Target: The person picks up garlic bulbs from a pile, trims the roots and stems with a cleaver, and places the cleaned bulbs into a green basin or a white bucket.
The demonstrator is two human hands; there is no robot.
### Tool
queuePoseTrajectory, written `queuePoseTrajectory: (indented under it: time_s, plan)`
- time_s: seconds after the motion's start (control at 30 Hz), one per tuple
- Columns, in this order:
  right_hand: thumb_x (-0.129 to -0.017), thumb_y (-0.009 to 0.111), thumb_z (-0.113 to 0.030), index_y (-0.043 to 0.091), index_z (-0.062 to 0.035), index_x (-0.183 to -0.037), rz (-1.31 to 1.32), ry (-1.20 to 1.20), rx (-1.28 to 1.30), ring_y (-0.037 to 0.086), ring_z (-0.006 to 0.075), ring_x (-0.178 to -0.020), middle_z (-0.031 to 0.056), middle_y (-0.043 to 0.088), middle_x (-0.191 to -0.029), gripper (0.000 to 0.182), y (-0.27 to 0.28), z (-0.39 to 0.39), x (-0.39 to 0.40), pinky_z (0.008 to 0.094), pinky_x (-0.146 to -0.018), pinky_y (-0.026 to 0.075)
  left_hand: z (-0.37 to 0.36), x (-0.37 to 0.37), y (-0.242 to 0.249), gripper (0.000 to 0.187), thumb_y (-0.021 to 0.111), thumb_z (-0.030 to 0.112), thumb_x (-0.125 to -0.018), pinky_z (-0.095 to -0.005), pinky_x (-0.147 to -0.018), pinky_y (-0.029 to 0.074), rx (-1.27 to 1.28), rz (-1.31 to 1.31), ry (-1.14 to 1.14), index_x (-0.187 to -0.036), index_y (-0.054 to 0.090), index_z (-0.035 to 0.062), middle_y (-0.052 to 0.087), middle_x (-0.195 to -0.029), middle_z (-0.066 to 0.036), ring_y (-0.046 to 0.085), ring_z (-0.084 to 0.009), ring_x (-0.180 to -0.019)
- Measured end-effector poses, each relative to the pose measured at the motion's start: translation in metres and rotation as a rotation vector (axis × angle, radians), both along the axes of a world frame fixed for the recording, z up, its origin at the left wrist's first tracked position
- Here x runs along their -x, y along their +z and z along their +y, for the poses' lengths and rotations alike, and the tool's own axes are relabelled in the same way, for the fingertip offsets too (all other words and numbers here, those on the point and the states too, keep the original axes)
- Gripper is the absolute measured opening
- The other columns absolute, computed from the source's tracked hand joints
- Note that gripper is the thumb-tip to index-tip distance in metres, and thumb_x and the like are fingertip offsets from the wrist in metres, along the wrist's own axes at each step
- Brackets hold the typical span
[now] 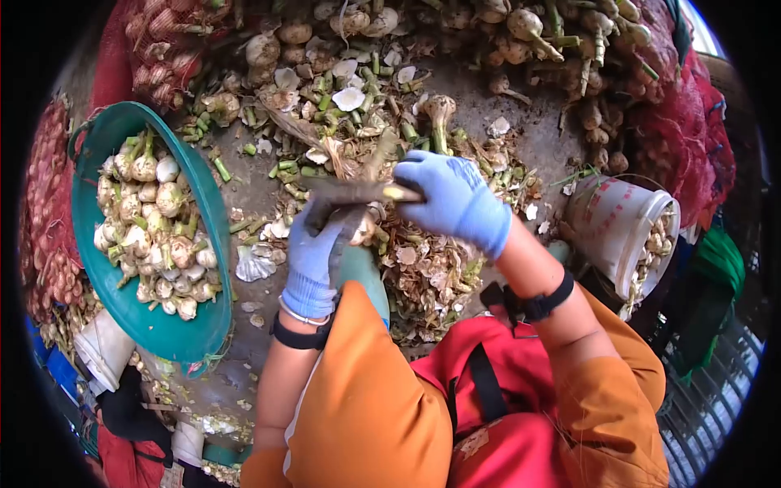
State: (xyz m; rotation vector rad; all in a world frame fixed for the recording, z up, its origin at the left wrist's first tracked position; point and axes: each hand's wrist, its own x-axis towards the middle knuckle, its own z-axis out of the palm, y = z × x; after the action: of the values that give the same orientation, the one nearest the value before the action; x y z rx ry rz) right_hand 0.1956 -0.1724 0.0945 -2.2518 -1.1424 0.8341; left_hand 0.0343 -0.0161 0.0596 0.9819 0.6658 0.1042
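Note:
My right hand (447, 199), in a light blue glove, is closed round the handle of a dark knife (358, 193) near the middle of the view. The blade points left, across the top of my left hand (313, 248). That hand wears a similar glove with dark stains, and its fingers are curled; what they hold is hidden by the blade and blurred. Trimmed garlic bulbs (146, 220) fill a green basin (183, 329) on the left. Below the knife lies a heap of dry peelings and cut roots (431, 276).
Untrimmed garlic bulbs (521, 41) are piled along the far side. On the right, a white bucket (606, 228) lies tipped with garlic inside, near red mesh sacks (691, 138). Cut green stems (358, 89) litter the ground. Another person's red clothing (126, 464) shows at lower left.

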Motion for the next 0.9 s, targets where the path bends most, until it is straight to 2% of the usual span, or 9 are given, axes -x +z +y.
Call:
queuePoseTrajectory:
  time_s: [0.07,0.13,0.2,0.27,0.43,0.57,0.7,0.83,0.9]
  plan:
    - [-0.077,0.065,-0.027,0.068,-0.0092,-0.097,0.235,-0.079,0.531,0.064,0.0370,-0.090,0.0145,0.064,-0.098,0.027,-0.010,-0.012,-0.029,0.0444,-0.078,0.053,0.030,-0.006,0.023,0.033,0.059,0.017,-0.096,-0.0266,-0.083,0.053,-0.448,-0.052,-0.036,-0.125,0.058,0.0021,0.067,-0.106,-0.007,0.065,-0.0176,-0.093]
    - [-0.078,0.064,-0.028,0.069,-0.0081,-0.100,0.034,-0.151,0.268,0.064,0.0365,-0.097,0.0152,0.065,-0.107,0.030,-0.036,-0.046,-0.038,0.0429,-0.084,0.052,0.075,0.005,0.030,0.041,0.057,0.025,-0.097,-0.0253,-0.077,0.051,0.042,-0.258,0.373,-0.132,0.053,0.0040,0.065,-0.111,-0.006,0.062,-0.0138,-0.087]
    - [-0.079,0.068,-0.029,0.067,-0.0026,-0.105,0.149,-0.240,0.067,0.063,0.0337,-0.101,0.0174,0.062,-0.119,0.037,-0.046,-0.049,-0.038,0.0391,-0.088,0.049,0.118,0.017,0.044,0.053,0.058,0.043,-0.095,-0.0288,-0.070,0.050,0.859,-0.870,0.175,-0.133,0.053,0.0059,0.063,-0.116,-0.006,0.060,-0.0134,-0.091]
    - [-0.079,0.068,-0.028,0.068,-0.0032,-0.110,-0.053,-0.125,0.061,0.062,0.0355,-0.102,0.0151,0.061,-0.123,0.039,-0.086,-0.049,-0.038,0.0387,-0.092,0.049,0.112,0.015,0.049,0.053,0.058,0.048,-0.094,-0.0283,-0.065,0.046,0.833,-0.747,0.266,-0.131,0.055,0.0106,0.063,-0.117,-0.003,0.057,-0.0098,-0.088]
    - [-0.078,0.068,-0.025,0.068,-0.0034,-0.100,0.031,-0.207,-0.081,0.064,0.0373,-0.095,0.0168,0.065,-0.101,0.031,-0.046,-0.002,0.002,0.0409,-0.082,0.051,0.012,-0.020,-0.021,0.057,0.040,0.042,-0.104,-0.0364,-0.096,0.045,0.409,0.051,0.111,-0.147,0.035,0.0062,0.057,-0.124,-0.013,0.056,-0.0231,-0.108]
    - [-0.077,0.070,-0.026,0.067,-0.0031,-0.094,0.481,-0.214,-0.281,0.063,0.0350,-0.084,0.0183,0.062,-0.084,0.029,0.000,0.005,0.036,0.0402,-0.077,0.052,-0.011,-0.012,-0.026,0.054,0.071,0.003,-0.083,-0.0320,-0.094,0.050,0.069,-0.114,-0.005,-0.132,0.047,0.0035,0.061,-0.117,-0.009,0.065,-0.0216,-0.100]
    - [-0.076,0.071,-0.026,0.065,-0.0069,-0.092,-0.116,-0.077,-0.103,0.063,0.0327,-0.089,0.0147,0.061,-0.093,0.025,0.011,0.000,0.011,0.0434,-0.076,0.052,0.000,0.015,-0.074,0.062,0.074,0.018,-0.085,-0.0417,-0.108,0.042,-0.535,0.030,-0.334,-0.138,0.043,0.0065,0.061,-0.120,-0.011,0.063,-0.0224,-0.109]
    - [-0.068,0.075,-0.021,0.061,-0.0103,-0.102,-0.202,0.104,-0.053,0.062,0.0337,-0.094,0.0117,0.059,-0.104,0.039,0.016,0.009,0.023,0.0430,-0.074,0.053,0.008,0.005,-0.040,0.086,0.079,0.033,-0.080,-0.0435,-0.111,0.039,0.008,0.068,-0.177,-0.146,0.029,0.0083,0.057,-0.128,-0.014,0.059,-0.0245,-0.115]
    - [-0.068,0.075,-0.021,0.061,-0.0107,-0.104,-0.150,0.106,-0.045,0.062,0.0337,-0.093,0.0116,0.059,-0.106,0.040,0.018,0.009,0.025,0.0430,-0.074,0.053,0.001,0.010,-0.027,0.086,0.080,0.031,-0.079,-0.0427,-0.108,0.043,-0.722,0.001,-0.358,-0.145,0.029,0.0072,0.058,-0.126,-0.014,0.059,-0.0239,-0.115]
